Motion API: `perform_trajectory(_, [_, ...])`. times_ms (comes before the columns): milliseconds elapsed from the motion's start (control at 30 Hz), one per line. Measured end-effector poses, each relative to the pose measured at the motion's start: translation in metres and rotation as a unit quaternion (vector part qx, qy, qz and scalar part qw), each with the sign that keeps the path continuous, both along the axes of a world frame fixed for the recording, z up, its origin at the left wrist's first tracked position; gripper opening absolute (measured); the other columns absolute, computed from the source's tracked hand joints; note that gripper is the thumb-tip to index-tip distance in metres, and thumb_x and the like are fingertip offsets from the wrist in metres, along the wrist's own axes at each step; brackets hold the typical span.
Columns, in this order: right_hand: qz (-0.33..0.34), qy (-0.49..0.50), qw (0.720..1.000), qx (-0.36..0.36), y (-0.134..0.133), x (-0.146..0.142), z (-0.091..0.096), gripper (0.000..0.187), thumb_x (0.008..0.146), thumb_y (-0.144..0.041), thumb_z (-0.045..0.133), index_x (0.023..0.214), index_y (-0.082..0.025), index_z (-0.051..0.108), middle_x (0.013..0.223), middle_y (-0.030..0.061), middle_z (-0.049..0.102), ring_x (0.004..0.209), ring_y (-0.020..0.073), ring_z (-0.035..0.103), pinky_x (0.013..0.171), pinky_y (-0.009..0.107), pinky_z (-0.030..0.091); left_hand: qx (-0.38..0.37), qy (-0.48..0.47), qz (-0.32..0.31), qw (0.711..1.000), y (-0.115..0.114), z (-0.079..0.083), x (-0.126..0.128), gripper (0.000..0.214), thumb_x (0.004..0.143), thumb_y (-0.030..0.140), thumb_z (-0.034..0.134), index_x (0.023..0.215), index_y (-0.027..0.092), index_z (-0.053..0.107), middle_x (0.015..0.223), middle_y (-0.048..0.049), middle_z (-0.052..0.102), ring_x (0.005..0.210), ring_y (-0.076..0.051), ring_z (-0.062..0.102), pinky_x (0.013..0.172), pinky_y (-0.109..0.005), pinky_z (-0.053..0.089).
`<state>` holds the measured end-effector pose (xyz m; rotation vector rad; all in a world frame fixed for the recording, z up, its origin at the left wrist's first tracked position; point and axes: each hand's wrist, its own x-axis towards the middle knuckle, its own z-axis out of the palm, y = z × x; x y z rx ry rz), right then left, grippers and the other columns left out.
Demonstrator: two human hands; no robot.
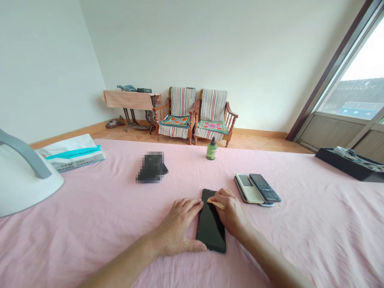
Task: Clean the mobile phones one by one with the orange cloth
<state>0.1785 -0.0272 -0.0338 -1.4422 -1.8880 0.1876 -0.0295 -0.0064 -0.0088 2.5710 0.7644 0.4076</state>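
Observation:
A black smartphone (210, 232) lies screen up on the pink cloth. My left hand (177, 228) braces its left side, fingertips at the upper edge and thumb at the lower corner. Over the upper right of the screen, my right hand (229, 210) is closed on a small tan cloth-like piece (217, 204), pressed against the glass. Most of that piece is hidden in the fingers, so its exact kind does not show.
Right of my hands lie a white phone (250, 192) and a dark keypad phone (264, 188), stacked on others. Dark devices (151, 168), partly pixelated, lie left. Around stand a green spray bottle (211, 150), tissue pack (79, 154), grey-white appliance (27, 180) and black box (348, 164).

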Motion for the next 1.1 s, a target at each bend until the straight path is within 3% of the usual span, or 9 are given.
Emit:
perform_trajectory(133, [0.053, 0.036, 0.998, -0.028, -0.018, -0.012, -0.003, 0.024, 0.087, -0.013, 0.050, 0.078, -0.022, 0.071, 0.078, 0.0036, 0.058, 0.075, 0.0153, 0.055, 0.067, 0.025, 0.043, -0.002, -0.027, 0.010, 1.000, 0.000, -0.003, 0.000, 0.087, 0.065, 0.066, 0.064, 0.133, 0.018, 0.039, 0.134, -0.0140, 0.045, 0.121, -0.032, 0.040, 0.102, -0.049, 0.030])
perform_trajectory(367, [-0.030, 0.029, 0.999, 0.003, 0.023, 0.001, -0.005, 0.020, 0.082, -0.008, 0.054, 0.078, -0.018, 0.071, 0.076, 0.0047, 0.059, 0.075, 0.0178, 0.055, 0.069, 0.029, 0.042, 0.001, -0.022, 0.009, 1.000, -0.001, 0.000, 0.000, 0.084, 0.065, 0.066, 0.064, 0.129, 0.016, 0.045, 0.132, -0.0153, 0.047, 0.120, -0.033, 0.042, 0.102, -0.050, 0.030])
perform_trajectory(600, [0.026, 0.027, 0.999, -0.009, 0.009, -0.008, -0.001, 0.023, 0.081, -0.006, 0.054, 0.076, -0.021, 0.070, 0.076, 0.0028, 0.060, 0.076, 0.0164, 0.055, 0.067, 0.026, 0.043, -0.003, -0.041, 0.017, 0.999, -0.001, 0.002, 0.002, 0.085, 0.060, 0.068, 0.066, 0.123, 0.014, 0.051, 0.125, -0.0153, 0.053, 0.115, -0.032, 0.047, 0.100, -0.048, 0.034])
perform_trajectory(867, [0.003, 0.028, 1.000, 0.011, 0.044, -0.008, -0.005, 0.022, 0.083, -0.006, 0.051, 0.074, -0.016, 0.069, 0.075, 0.0060, 0.059, 0.075, 0.0181, 0.054, 0.069, 0.029, 0.042, -0.003, -0.042, 0.023, 0.999, -0.003, 0.004, 0.002, 0.084, 0.059, 0.071, 0.064, 0.121, 0.014, 0.054, 0.125, -0.0157, 0.054, 0.115, -0.033, 0.047, 0.100, -0.049, 0.035])
perform_trajectory(1100, [0.066, 0.002, 0.998, -0.004, 0.014, -0.013, 0.001, 0.021, 0.084, -0.009, 0.053, 0.073, -0.019, 0.067, 0.076, 0.0030, 0.059, 0.076, 0.0156, 0.054, 0.066, 0.024, 0.042, 0.005, -0.054, 0.008, 0.999, -0.001, 0.001, 0.001, 0.083, 0.061, 0.069, 0.065, 0.123, 0.015, 0.051, 0.125, -0.0141, 0.053, 0.114, -0.032, 0.047, 0.099, -0.046, 0.035])
